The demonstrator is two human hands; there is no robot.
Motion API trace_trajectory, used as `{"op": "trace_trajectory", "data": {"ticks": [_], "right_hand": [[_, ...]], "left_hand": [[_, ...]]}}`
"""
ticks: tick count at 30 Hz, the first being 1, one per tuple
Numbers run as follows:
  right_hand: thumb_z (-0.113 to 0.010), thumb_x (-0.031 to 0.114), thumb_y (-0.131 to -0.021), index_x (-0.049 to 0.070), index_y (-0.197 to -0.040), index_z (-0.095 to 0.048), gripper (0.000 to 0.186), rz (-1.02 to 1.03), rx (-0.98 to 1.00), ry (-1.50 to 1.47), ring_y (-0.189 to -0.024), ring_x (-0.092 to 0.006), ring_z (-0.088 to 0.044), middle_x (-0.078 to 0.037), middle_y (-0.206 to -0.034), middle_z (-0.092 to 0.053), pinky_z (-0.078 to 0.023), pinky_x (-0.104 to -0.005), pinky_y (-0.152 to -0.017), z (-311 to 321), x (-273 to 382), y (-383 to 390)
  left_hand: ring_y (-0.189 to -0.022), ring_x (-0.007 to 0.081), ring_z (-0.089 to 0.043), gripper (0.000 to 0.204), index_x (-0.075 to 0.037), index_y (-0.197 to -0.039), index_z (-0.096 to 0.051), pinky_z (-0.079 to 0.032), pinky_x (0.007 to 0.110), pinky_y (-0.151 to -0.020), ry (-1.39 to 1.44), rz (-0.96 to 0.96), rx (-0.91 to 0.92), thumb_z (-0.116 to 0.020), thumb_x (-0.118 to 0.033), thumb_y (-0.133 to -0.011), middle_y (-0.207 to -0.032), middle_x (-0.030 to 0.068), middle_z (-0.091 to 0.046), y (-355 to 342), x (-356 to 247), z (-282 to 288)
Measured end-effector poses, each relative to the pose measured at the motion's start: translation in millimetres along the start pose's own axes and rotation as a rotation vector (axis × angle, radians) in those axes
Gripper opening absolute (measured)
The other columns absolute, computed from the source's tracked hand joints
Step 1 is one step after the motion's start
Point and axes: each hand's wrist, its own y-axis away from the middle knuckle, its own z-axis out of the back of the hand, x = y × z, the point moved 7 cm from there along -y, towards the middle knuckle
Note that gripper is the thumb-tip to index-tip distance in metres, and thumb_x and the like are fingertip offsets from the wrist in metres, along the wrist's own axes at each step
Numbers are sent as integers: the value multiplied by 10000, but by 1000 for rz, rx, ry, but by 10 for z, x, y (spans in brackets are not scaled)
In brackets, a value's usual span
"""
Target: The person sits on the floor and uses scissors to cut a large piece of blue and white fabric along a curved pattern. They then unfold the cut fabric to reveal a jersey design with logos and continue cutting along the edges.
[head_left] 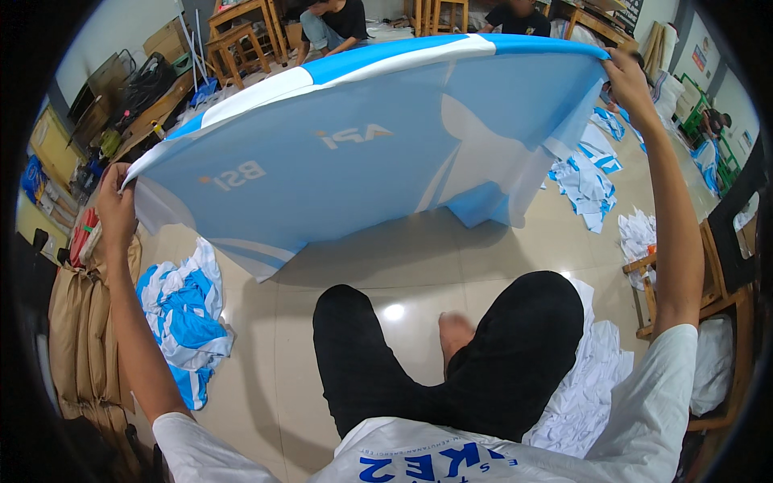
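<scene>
Basically, both hands are on the one part. Left hand (117, 211) is clamped on the upper left corner of a blue-and-white printed fabric panel (322, 181), fingers curled over the edge. Right hand (632, 84) pinches the upper right corner, held higher in view and farther out than the left. Arms are spread wide, right forearm nearly straight up the frame.

Panel sits between the two grips, out ahead of the knees. Top edge spans hand to hand in a shallow upward bow, bright blue and white bands showing along it. Rest of the cloth hangs below the grips, paler face toward the wearer, print reading mirrored. Bottom edge is uneven: one point drops lower left, a fold turns up near lower right. Can't tell whether any of it touches the tiled floor (262, 338).

Around it: crumpled blue-and-white cloth heap (185, 310) on the floor inside the left forearm; white cloth pile (592, 378) beside the right knee; more blue-and-white pieces (584, 185) scattered below the right hand. Wearer's black trousers (358, 362) fill lower center, one bare foot (456, 334) between the legs, blurred. Wooden stool (233, 50) at the back, one seated co-worker (342, 22) near it.
</scene>
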Motion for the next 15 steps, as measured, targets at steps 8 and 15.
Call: {"op": "trace_trajectory", "data": {"ticks": [8,15], "right_hand": [[-507,250,-1150,74,-1371,-629,307,-187,112,-178,-531,-67,-510,-1,-755,-580,-418,-245,-440,-72,-257,-79],[-516,255,-1157,-1,-1435,-612,390,177,453,-582,-1303,-303,-659,-164,-1372,-679,-535,-457,-1162,-762,482,-39]], "left_hand": [[-1002,138,-635,186,-43,-1229,-665,-489,274,-924,142,115,166,-618,-145,-1081,-1072,49,-699,-65,310,-71],[-1144,255,-755,436,7,-1443,-624,-616,408,-999,1424,573,486,-597,-267,-1105,-1289,147,-753,314,-1139,-367]]}}
